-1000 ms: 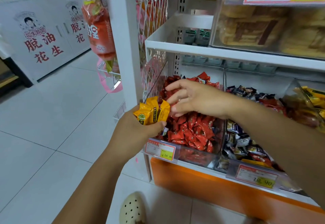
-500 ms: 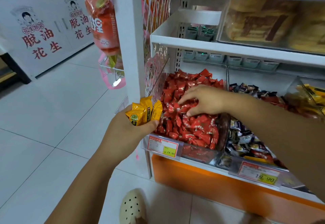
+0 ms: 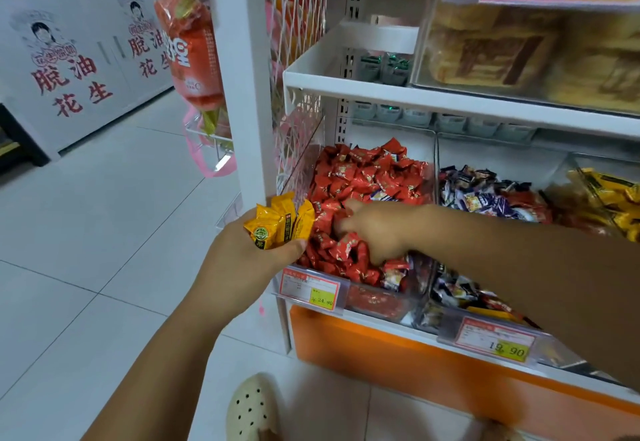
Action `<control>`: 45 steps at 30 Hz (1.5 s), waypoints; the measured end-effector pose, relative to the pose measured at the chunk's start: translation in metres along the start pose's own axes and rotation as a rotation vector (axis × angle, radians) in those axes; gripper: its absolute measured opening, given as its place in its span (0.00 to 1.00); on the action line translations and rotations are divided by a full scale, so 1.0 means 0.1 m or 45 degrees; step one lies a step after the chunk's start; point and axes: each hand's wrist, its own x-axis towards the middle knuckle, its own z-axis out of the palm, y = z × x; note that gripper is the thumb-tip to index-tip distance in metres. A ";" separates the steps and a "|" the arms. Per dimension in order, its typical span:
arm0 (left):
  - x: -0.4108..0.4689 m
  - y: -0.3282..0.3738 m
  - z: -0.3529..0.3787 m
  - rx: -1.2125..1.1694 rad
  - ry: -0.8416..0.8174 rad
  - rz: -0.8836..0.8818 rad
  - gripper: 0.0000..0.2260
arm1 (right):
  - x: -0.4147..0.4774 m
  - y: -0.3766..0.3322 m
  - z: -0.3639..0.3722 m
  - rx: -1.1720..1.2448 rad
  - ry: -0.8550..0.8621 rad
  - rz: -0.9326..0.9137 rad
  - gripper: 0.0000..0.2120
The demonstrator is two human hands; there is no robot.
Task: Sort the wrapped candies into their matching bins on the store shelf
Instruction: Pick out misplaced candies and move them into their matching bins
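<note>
Several yellow candies [image 3: 277,225] sit pinched in your left hand [image 3: 242,260], centre frame; your right hand [image 3: 377,229] lies buried in the red-candy bin [image 3: 381,305], grip unclear. Loosen that pinch and they could drop into the wrong bin.

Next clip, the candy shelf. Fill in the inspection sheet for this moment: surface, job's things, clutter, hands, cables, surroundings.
Surface: white store shelf with clear bins beneath it; orange base panel below.
Job's things: yellow wrapped candies in the left hand; red candies fill the left bin; dark blue-wrapped candies in the middle bin; more yellow candies in the right bin.
Clutter: a few pale wrappers among the red candies near the bin's front.
Hands: left hand grips the yellow wrapped candies; right hand has its fingers among the red candies, grip hidden.
Cables: nothing seen.
Surroundings: tiled floor, printed white cartons, hanging orange bag, perforated shoe.
</note>
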 end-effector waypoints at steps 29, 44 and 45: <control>0.05 -0.08 -0.02 0.033 -0.017 -0.033 0.07 | 0.01 -0.35 0.07 -0.527 -0.363 0.000 0.30; 0.04 -0.02 0.00 0.042 -0.054 0.023 0.07 | -0.36 0.24 -0.60 0.807 -0.097 0.153 0.21; 0.04 -0.01 0.00 0.054 -0.052 0.026 0.08 | -0.34 0.24 -0.58 0.750 -0.013 0.168 0.20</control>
